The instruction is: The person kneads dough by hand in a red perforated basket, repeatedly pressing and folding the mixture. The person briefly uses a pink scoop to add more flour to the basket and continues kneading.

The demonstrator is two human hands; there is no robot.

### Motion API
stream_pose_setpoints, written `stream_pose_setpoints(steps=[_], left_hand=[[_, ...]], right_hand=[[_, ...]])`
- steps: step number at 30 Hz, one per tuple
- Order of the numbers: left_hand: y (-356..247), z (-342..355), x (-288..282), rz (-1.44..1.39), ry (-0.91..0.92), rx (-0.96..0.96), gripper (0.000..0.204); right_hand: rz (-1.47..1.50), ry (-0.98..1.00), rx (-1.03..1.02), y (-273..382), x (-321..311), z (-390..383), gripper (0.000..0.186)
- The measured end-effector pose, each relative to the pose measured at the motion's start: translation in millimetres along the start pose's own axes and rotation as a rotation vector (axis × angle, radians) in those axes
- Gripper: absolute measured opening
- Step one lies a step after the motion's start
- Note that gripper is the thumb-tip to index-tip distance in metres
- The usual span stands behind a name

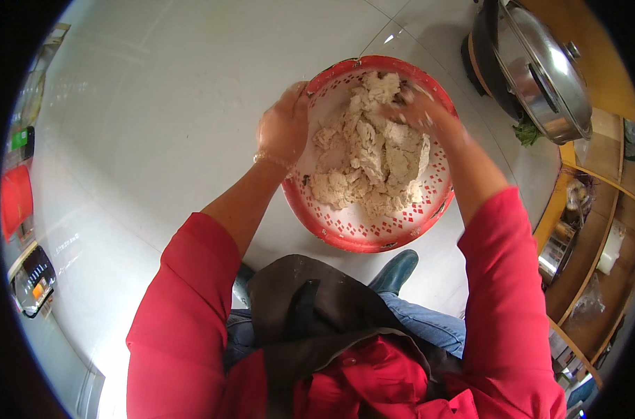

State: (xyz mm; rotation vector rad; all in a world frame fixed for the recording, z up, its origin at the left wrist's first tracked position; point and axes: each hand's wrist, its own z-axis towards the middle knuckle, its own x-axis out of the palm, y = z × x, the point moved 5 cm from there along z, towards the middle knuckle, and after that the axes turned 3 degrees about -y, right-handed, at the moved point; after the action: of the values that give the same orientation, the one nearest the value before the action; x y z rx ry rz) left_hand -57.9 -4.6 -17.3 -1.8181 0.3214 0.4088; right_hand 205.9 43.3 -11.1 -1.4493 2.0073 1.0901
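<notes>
A round enamel basin (377, 246) with a red rim and small red diamond patterns sits on the tiled floor before me. Inside it lies a rough, crumbly mass of pale dough (370, 150), with loose floury bits around it. My left hand (285, 127) is closed over the basin's left rim, a thin bracelet at its wrist. At the right side of the basin, my right hand (423, 113) is at the dough's upper edge. Flour coats its fingers, and motion smears them, so their grip is unclear.
At the upper right stands a large lidded metal pan (541, 73), with green leaves (526, 130) beside it. Wooden shelves (586, 244) holding various items line the right. A red object (16, 201) is at the left edge. My boot (396, 271) is just below the basin.
</notes>
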Motion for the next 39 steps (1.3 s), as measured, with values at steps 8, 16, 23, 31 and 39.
stream_pose_setpoints(steps=[8, 16, 23, 31, 39], left_hand=[[5.9, 5.7, 8.0, -0.009, 0.048, 0.006, 0.033], [2.3, 8.2, 7.4, 0.041, -0.01, 0.014, 0.038], [3.1, 8.1, 5.9, 0.033, -0.013, 0.028, 0.035], [1.7, 8.3, 5.3, 0.058, -0.025, 0.02, 0.036], [-2.6, 3.1, 13.4, -0.086, 0.061, -0.02, 0.035]], right_hand=[[0.557, -0.019, -0.011, -22.3, 20.1, 8.8, 0.074], [-0.223, -0.023, -0.363, 115.4, 155.2, -77.5, 0.062], [-0.625, 0.09, -0.573, 90.4, 131.3, -40.6, 0.068], [-0.086, -0.009, -0.128, -38.4, 12.1, -28.8, 0.075], [1.393, -0.407, 0.681, -80.8, 153.4, -140.4, 0.083]])
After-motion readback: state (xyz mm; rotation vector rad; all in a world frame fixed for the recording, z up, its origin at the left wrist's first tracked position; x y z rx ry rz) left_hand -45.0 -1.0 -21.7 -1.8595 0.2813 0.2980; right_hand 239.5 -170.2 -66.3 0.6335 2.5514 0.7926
